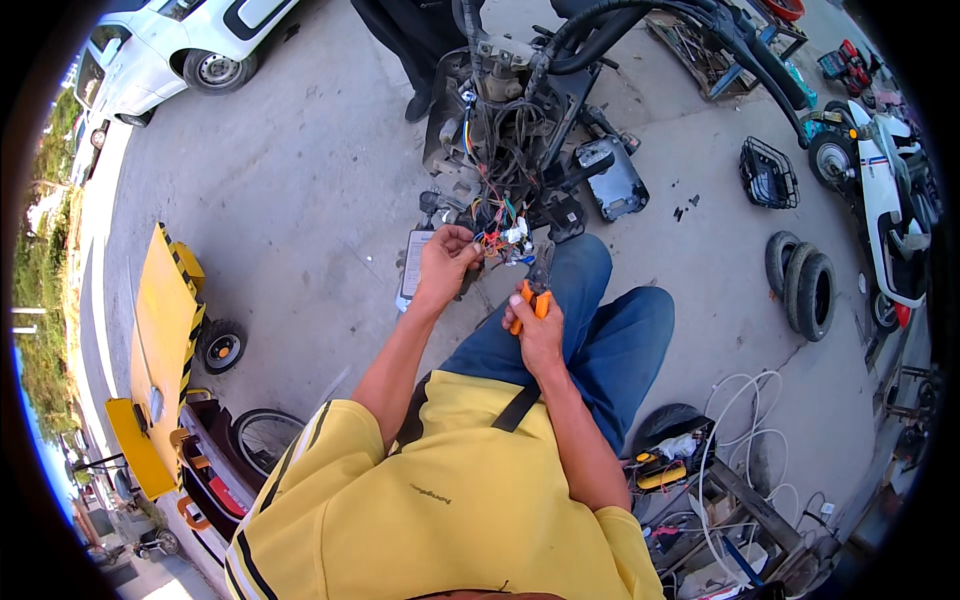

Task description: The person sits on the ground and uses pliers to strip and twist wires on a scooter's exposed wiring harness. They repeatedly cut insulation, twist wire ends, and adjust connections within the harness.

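Observation:
A stripped scooter front (500, 120) with black cables and handlebars stands before me. At its lower end hangs a cluster of coloured wires and white connectors (512, 238). My left hand (447, 258) pinches wires at the left side of this cluster. My right hand (537, 330) grips orange-handled pliers (542, 270), their dark jaws raised just below and right of the connectors; whether they touch a wire I cannot tell. A grey labelled box (412, 262) lies behind my left hand. My jeans-covered knees (620, 330) are beneath the work.
A person's dark trouser leg (385, 40) stands behind the scooter. Around lie a metal box (610, 175), wire basket (768, 175), several tyres (815, 295) and white hose (750, 435) by a tool pile (665, 470). A white scooter (890, 200), yellow cart (155, 360) and white car (215, 30) surround me.

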`<act>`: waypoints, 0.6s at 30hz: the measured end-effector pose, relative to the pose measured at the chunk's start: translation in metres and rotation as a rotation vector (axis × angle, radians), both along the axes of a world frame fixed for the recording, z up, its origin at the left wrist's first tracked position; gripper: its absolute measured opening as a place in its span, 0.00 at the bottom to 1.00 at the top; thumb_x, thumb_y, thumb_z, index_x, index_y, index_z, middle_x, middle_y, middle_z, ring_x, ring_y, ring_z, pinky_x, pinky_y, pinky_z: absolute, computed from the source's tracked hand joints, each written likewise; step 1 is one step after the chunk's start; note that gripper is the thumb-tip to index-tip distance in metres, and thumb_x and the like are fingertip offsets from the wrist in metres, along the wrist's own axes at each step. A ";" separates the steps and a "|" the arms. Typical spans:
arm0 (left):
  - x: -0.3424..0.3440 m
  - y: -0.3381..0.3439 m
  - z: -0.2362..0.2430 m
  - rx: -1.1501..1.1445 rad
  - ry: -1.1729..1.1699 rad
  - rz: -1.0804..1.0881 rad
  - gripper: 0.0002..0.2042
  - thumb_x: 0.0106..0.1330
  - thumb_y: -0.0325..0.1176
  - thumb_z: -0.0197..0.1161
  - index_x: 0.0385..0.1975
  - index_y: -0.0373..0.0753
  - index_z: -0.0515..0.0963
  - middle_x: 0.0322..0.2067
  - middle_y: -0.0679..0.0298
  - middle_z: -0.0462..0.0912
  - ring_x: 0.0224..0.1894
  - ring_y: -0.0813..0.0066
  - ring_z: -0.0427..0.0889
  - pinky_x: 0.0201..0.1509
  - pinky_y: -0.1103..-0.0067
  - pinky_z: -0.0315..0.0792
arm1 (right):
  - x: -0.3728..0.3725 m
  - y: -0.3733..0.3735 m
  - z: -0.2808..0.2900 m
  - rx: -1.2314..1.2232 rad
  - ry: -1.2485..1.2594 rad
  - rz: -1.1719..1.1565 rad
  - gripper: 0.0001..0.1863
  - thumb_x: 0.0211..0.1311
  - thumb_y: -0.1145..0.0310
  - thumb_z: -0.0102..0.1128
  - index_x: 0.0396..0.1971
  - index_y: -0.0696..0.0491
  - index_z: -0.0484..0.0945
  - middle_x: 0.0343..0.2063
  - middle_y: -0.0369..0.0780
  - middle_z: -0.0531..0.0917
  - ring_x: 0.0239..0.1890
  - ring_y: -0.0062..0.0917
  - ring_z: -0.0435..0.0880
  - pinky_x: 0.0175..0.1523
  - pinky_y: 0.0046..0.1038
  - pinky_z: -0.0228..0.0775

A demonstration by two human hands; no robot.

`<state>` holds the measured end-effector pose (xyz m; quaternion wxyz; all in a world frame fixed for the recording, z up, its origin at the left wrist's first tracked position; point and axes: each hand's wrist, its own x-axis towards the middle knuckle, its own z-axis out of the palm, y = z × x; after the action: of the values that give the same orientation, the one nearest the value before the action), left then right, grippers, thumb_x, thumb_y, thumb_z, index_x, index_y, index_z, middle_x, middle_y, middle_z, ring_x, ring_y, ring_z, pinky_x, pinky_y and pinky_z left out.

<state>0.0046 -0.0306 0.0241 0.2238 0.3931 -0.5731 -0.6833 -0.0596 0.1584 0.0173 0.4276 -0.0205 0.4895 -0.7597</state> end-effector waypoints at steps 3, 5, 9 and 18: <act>0.001 -0.002 0.002 0.019 0.013 -0.018 0.07 0.70 0.21 0.67 0.43 0.33 0.77 0.35 0.62 0.86 0.34 0.78 0.86 0.38 0.82 0.79 | -0.016 -0.009 -0.005 0.088 0.169 -0.046 0.12 0.71 0.76 0.64 0.51 0.59 0.75 0.33 0.36 0.81 0.31 0.19 0.80 0.37 0.23 0.75; 0.001 0.000 0.005 0.009 0.000 -0.022 0.07 0.71 0.22 0.66 0.44 0.33 0.77 0.35 0.62 0.87 0.35 0.78 0.86 0.39 0.82 0.80 | -0.024 -0.015 -0.004 0.152 0.251 -0.069 0.13 0.70 0.77 0.64 0.51 0.58 0.75 0.34 0.35 0.82 0.32 0.18 0.81 0.38 0.22 0.75; -0.003 0.003 0.011 0.012 0.006 -0.009 0.06 0.71 0.22 0.66 0.43 0.32 0.77 0.34 0.62 0.87 0.34 0.78 0.86 0.39 0.82 0.80 | -0.035 -0.028 -0.002 0.264 0.359 -0.115 0.17 0.66 0.77 0.67 0.53 0.58 0.75 0.38 0.37 0.86 0.36 0.20 0.84 0.44 0.26 0.78; -0.003 -0.010 0.018 0.008 0.023 -0.071 0.07 0.70 0.23 0.68 0.43 0.31 0.78 0.34 0.61 0.87 0.33 0.78 0.86 0.39 0.81 0.80 | -0.048 -0.048 0.001 0.314 0.606 -0.265 0.22 0.62 0.76 0.69 0.56 0.58 0.76 0.40 0.39 0.88 0.42 0.28 0.88 0.50 0.31 0.80</act>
<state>0.0017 -0.0408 0.0423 0.2041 0.3656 -0.5814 -0.6976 -0.1074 0.1106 0.0187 0.1589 -0.1149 0.7031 -0.6836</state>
